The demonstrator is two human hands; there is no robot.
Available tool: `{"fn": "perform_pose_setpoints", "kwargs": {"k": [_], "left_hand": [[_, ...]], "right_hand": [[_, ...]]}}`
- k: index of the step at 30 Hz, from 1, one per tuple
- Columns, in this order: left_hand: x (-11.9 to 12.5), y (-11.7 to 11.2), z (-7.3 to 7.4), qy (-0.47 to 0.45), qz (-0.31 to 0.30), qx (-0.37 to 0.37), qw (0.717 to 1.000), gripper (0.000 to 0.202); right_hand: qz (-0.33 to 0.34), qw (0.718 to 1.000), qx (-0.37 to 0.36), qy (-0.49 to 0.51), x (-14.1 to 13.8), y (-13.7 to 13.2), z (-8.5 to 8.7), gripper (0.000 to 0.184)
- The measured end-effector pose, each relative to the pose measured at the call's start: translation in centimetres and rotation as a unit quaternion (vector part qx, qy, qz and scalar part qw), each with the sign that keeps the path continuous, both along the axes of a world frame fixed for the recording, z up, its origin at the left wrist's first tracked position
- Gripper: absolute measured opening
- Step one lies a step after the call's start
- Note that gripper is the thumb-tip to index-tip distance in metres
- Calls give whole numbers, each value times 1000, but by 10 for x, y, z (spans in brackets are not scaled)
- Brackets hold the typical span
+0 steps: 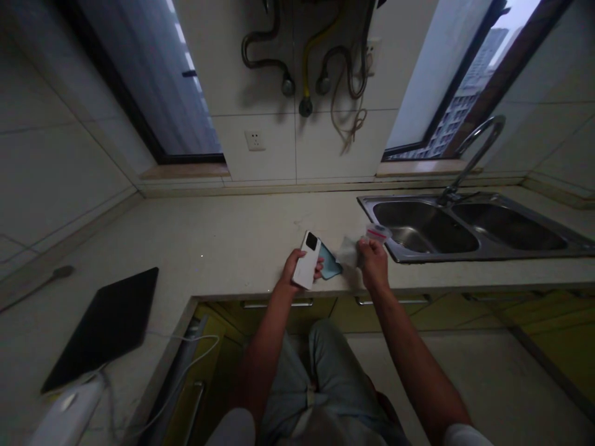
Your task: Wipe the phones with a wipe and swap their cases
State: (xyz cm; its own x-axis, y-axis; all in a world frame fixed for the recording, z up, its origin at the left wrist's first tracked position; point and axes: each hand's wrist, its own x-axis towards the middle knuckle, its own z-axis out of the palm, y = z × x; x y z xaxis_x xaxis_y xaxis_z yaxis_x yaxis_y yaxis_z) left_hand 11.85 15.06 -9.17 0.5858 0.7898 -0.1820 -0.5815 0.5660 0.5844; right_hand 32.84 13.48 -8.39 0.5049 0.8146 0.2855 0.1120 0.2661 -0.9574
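Fingers (pixel 319 271) of the left hand (pixel 294 267) curl round a slim white smartphone (pixel 305 269) with a black camera block (pixel 311 241), and a flat teal piece (pixel 331 263), perhaps a phone case, sits tucked behind it. Fingers of the right hand (pixel 374 263) pinch a clear plastic packet (pixel 348 251) bearing a red-and-white label (pixel 377 233). Both hands are held over the near edge of the cream stone surface (pixel 232 235), with the packet reaching toward the steel double sink (pixel 432 259) on the right. From my remote seat, I judge the teal piece the weak spot: if only loosely held, it could slide out and drop past the near edge to the tiled floor (pixel 465 384). A slack pinch could also let the light packet drift into the sink, and dim light makes any slip harder for me to catch.
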Motion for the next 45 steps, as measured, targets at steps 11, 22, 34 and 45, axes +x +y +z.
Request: {"fn": "perform_pose_setpoints", "kwargs": {"k": [11,22,34,45], "left_hand": [[48,15,-25,46,82,-45,994,53],[49,21,-26,-16,102,-79,992,52],[49,18,-31,-52,60,-129,988,74],[43,13,-34,-147,51,-122,980,94]], "right_hand": [[67,986,58,-143,-49,17,13,35],[58,918,77,-384,-38,53,-12,36],[205,803,51,-557,-49,29,-35,64],[311,721,133,-605,-43,-54,-44,75]]}}
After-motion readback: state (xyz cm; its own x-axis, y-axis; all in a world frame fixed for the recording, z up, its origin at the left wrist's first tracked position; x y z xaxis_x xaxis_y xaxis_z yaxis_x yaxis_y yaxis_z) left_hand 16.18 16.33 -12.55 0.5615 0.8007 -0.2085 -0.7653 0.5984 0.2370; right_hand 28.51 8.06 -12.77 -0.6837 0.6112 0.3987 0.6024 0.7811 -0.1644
